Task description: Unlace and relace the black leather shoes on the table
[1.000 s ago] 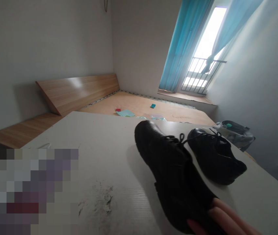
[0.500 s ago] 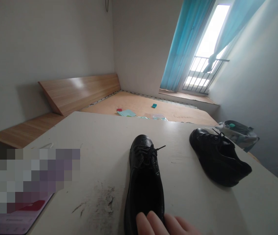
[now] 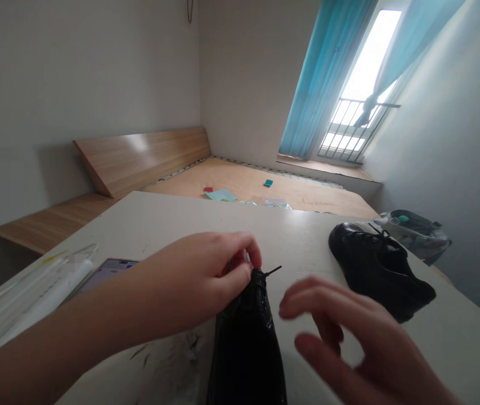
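Well, a white table takes up the lower part of the view, and past it lies a wooden bed base with a headboard, a few small cards and packets scattered on it. Blue curtains hang at a bright, railed window, and a plastic bag sits just beyond the table's far right edge.

On the table, a black leather near shoe runs off the bottom of the view, with a far shoe lying well to its right. The left hand is on the near shoe's laces — its fingers are curled and bunched, pinching at the lacing, though the exact grip is partly hidden. One lace end pokes out to the right. The right hand hovers just beside the shoe, its fingers spread. A phone and a white packet lie beyond the left forearm.
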Available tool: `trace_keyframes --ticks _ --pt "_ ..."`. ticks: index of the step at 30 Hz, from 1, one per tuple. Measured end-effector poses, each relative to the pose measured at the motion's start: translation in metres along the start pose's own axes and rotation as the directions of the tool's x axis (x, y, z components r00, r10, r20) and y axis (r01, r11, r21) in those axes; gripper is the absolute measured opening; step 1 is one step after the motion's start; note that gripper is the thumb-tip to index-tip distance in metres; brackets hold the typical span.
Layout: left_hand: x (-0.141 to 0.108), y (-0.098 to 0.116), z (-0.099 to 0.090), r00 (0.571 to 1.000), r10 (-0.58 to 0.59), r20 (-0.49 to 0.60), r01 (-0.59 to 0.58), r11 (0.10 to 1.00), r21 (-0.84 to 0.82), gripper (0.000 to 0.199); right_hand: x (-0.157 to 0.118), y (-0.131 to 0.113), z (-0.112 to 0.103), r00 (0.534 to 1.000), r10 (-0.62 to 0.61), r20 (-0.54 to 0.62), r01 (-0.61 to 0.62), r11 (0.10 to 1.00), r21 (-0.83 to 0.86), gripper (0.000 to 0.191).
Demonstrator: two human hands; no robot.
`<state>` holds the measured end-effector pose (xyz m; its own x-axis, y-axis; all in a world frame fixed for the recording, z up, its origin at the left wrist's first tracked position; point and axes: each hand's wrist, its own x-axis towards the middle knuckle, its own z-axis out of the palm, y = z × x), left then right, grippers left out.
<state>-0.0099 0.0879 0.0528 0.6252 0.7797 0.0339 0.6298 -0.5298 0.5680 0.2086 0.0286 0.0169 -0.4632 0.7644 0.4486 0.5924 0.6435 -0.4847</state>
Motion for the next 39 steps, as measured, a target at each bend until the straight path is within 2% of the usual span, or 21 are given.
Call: trace_keyframes --ticks 3,5,7,10,13,15,17,23,28,34,39 --pt "0.008 -0.006 0.007 0.998 -0.04 0.043 0.035 0.995 0.096 0.014 0.027 0.024 -0.004 0.988 0.155 0.011 -0.155 0.987 0.048 0.017" --pt "0.007 -0.01 0.014 0.995 -0.055 0.085 0.045 0.993 0.112 0.012 0.034 0.043 0.008 0.973 0.204 0.109 -0.216 0.97 0.111 0.019" --pt "0.006 -0.011 0.018 0.993 -0.056 0.102 0.042 0.99 0.136 0.011 0.033 0.058 0.023 0.965 0.18 0.192 -0.215 0.96 0.18 0.024" --pt "0.004 -0.012 0.02 0.992 -0.069 0.105 0.049 0.981 0.187 0.013 0.025 0.066 0.039 0.969 0.125 0.215 -0.185 0.94 0.288 0.034" --pt "0.004 -0.011 0.019 0.985 -0.118 0.125 0.088 0.971 0.224 0.017 0.017 0.064 0.042 0.971 0.103 0.215 -0.188 0.886 0.424 0.032" --pt "0.004 -0.011 0.02 0.978 -0.138 0.158 0.101 0.971 0.219 0.018 0.014 0.062 0.041 0.974 0.091 0.205 -0.178 0.872 0.457 0.029" --pt "0.006 -0.011 0.023 0.976 -0.136 0.168 0.102 0.976 0.195 0.018 0.012 0.062 0.041 0.98 0.082 0.181 -0.153 0.893 0.424 0.027" --pt "0.021 -0.014 0.037 0.99 -0.103 0.098 0.093 0.99 0.102 0.016 0.011 0.068 0.04 0.993 0.019 0.114 -0.048 0.963 0.265 0.023" --pt "0.036 -0.009 0.042 0.995 -0.074 0.069 0.055 0.97 0.236 0.01 0.012 0.071 0.038 0.998 0.019 0.068 -0.03 0.986 0.166 0.022" --pt "0.031 -0.007 0.047 0.997 -0.031 0.071 0.013 0.971 0.239 0.018 0.01 0.073 0.041 1.0 0.017 -0.004 -0.016 0.993 0.118 0.022" --pt "0.027 -0.01 0.047 0.999 0.032 0.01 -0.033 0.986 0.163 0.02 0.008 0.073 0.039 0.999 0.007 -0.045 -0.002 0.994 0.114 0.024"
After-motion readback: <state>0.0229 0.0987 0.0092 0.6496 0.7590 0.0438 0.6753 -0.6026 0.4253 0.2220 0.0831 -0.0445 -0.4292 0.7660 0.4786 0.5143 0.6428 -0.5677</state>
